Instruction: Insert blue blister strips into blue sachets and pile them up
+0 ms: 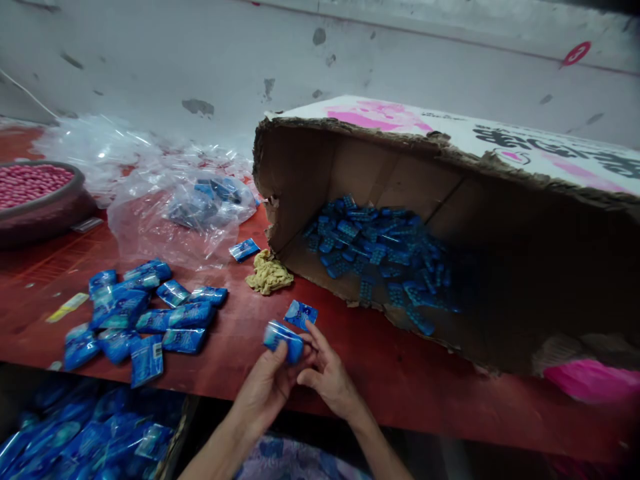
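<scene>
A small blue wrapped packet (283, 339) is held in my left hand (267, 380), its thumb pressed on the packet. My right hand (327, 373) is close against the packet's right end, thumb and forefinger apart; whether its lower fingers touch the packet is hard to make out. Just beyond the fingers a flat blue card (301, 313) lies on the red table (370, 373). Several blue packets (120, 307) are heaped on the table to the left.
A cardboard box (300, 153) on its side holds many blue pieces (370, 240). Near its corner lies a yellowish crumpled cloth (269, 272). Clear plastic bags (150, 213) and a bowl of pink pieces (45, 213) stand left; below, a bin holds blue packets (90, 433).
</scene>
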Available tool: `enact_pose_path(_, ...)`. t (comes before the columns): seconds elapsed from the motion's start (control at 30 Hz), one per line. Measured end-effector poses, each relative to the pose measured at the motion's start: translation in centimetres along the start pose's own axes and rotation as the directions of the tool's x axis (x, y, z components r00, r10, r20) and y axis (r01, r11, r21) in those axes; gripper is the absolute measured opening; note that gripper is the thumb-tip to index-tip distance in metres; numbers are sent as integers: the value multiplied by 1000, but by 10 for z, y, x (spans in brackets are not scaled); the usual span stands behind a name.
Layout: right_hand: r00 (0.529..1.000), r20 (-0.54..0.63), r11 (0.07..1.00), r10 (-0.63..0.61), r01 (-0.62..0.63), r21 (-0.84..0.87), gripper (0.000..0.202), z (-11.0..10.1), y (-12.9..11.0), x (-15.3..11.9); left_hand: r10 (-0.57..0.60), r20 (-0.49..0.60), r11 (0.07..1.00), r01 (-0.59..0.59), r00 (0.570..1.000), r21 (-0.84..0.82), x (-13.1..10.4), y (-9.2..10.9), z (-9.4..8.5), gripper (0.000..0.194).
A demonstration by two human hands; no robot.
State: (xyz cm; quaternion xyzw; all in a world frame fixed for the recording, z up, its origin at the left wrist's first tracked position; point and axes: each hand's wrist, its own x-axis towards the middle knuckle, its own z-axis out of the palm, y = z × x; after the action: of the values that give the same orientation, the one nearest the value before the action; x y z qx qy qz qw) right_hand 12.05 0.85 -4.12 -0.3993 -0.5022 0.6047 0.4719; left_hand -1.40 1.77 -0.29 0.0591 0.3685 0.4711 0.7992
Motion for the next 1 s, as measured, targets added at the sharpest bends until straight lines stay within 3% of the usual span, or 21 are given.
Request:
enact_pose_path(0.07, 995, -95, 992, -22, 10, -122, 63, -6, -1, 7, 110, -134, 986, -125, 985, -112, -2, 30, -8, 24)
enact_pose_path(0.13, 978, -203, 963, -51, -6, -271, 44, -13, -5, 14, 267, -266, 932, -319, 926, -174, -7, 61, -19, 39)
enact_pose_path(0.2, 967, -241, 921, -86, -15, -389, 33, -17, -10, 21, 381, -292, 894, -430, 877, -128, -15, 81, -29, 58)
enact_pose_path(0.27, 966, -225, 879, -129, 6, -478, 28, -18, -14, 25, 377, -289, 913, -406, 880, -45, -24, 85, -36, 54)
enact_pose_path(0.33, 969, -184, 847, -164, 43, -530, 26, -15, -13, 27, 329, -270, 944, -321, 905, 73, -28, 77, -40, 31)
enact_pose_path(0.4, 972, -146, 822, -185, 72, -565, 26, -10, -10, 28, 398, -237, 896, -319, 886, 310, -24, 68, -41, 19)
enact_pose_path(0.47, 973, -113, 787, -203, 93, -610, 26, -5, -4, 28, 623, -125, 652, -424, 772, 628, -13, 68, -43, 15)
enact_pose_path(0.5, 971, -98, 760, -220, 108, -641, 27, -4, -1, 28, 718, -20, 464, -457, 696, 758, -6, 72, -45, 16)
enact_pose_path(0.57, 962, -66, 686, -264, 139, -714, 27, -3, 4, 29, 770, 232, 66, -435, 595, 898, 10, 86, -52, 24)
enact_pose_path(0.63, 950, -53, 608, -308, 153, -779, 29, -6, 5, 31, 700, 405, -293, -281, 588, 914, 24, 100, -63, 30)
enact_pose_path(0.7, 941, -68, 541, -330, 130, -831, 29, -12, 3, 34, 625, 476, -543, -94, 618, 834, 32, 110, -77, 31)
enact_pose_path(0.77, 941, -84, 476, -328, 88, -875, 29, -18, 0, 39, 614, 485, -661, 70, 622, 747, 32, 116, -92, 34)
enact_pose_path(0.83, 950, -78, 396, -302, 51, -917, 28, -21, -3, 45, 623, 491, -711, 178, 609, 680, 25, 120, -107, 37)
enact_pose_path(0.93, 960, -84, 247, -268, -16, -969, 24, -19, -3, 53, 631, 509, -737, 246, 586, 630, 9, 122, -122, 35)
enact_pose_path(1.0, 956, -111, 185, -270, -62, -981, 18, -15, -1, 56, 650, 515, -716, 221, 558, 662, 1, 119, -122, 33)
